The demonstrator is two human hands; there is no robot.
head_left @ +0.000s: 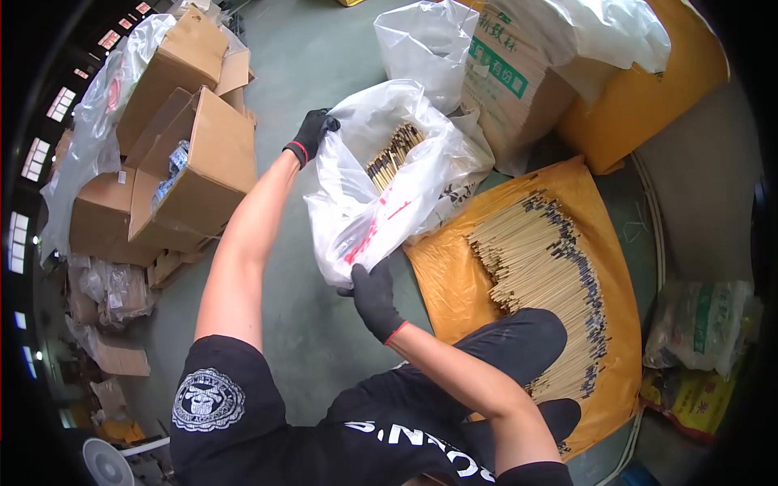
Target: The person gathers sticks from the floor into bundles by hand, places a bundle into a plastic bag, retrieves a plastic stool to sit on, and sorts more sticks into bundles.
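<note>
A white translucent plastic bag (344, 219) with red print stands in front of me, its mouth facing up. Inside it shows a bundle of thin sticks (395, 158) with dark ends. My left hand (313, 136), in a black glove with a red cuff, is closed on the bag's rim at the far left side. My right hand (376, 301), gloved the same way, grips the rim on the near side. Beside my knees, many pale sticks with dark tips (535, 267) lie in a wide row on an orange sheet (442, 275).
Open cardboard boxes (215, 154) are stacked at the left. Behind the bag stand another clear plastic bag (425, 49) and a white printed sack (506, 89). A large yellow-orange sheet (648, 81) is at the back right. A packed bag with a green label (697, 324) lies far right.
</note>
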